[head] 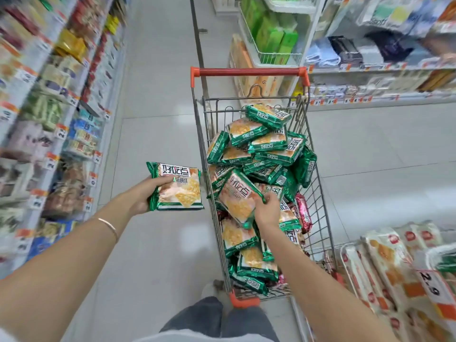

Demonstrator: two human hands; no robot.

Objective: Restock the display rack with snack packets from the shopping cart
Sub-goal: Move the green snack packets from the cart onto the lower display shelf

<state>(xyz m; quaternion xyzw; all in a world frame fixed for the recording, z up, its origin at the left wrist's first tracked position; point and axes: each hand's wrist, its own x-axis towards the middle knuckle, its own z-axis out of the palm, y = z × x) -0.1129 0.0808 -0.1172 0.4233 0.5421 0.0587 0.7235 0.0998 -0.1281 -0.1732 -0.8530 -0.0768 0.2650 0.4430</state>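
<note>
left hand (144,193) grips packet (177,187) beside cart (209,154); right hand (267,211) grips tilted packet (238,196) inside.

Bright, even light; shelves (44,99) blur and bend at the edges

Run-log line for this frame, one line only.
left hand: holds green snack packet | right hand: grips second packet | shopping cart: piled with packets

Green boxes (276,43) stand in a white wire basket (271,56) up ahead, folded blue and dark cloths (345,51) lie on a shelf (370,68) beside them, and the floor (158,119) has pale shiny tiles
</note>
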